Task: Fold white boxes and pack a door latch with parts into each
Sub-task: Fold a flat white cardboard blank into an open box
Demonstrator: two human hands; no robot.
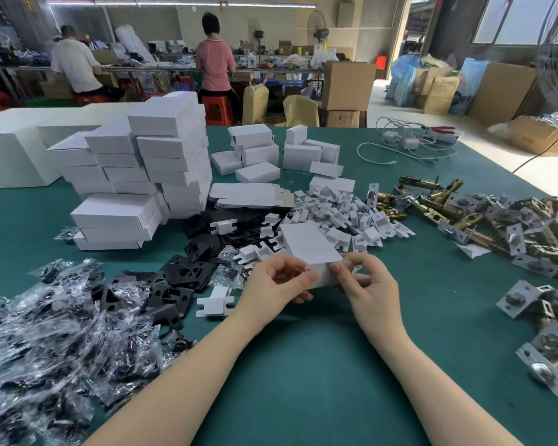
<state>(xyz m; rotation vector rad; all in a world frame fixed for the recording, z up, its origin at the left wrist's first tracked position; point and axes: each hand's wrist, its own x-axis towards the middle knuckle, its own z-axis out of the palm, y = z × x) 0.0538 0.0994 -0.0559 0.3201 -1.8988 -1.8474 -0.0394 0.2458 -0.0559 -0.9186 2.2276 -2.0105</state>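
Closing 1 white box (310,249), held just above the green counter (303,365): left hand (276,281) and right hand (366,284) each pinch its near end flap. Advice: square the flap, tuck evenly, avoid creasing. Contents hidden. Stacked closed boxes (142,175) stand far left; brass door latches (464,214) lie right; bagged black parts (62,333) lie left.

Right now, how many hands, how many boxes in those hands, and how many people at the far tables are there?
Hands: 2, the left hand and the right hand
White box held in them: 1
People at the far tables: 2, one in a white shirt, one in a pink shirt
Total: 5
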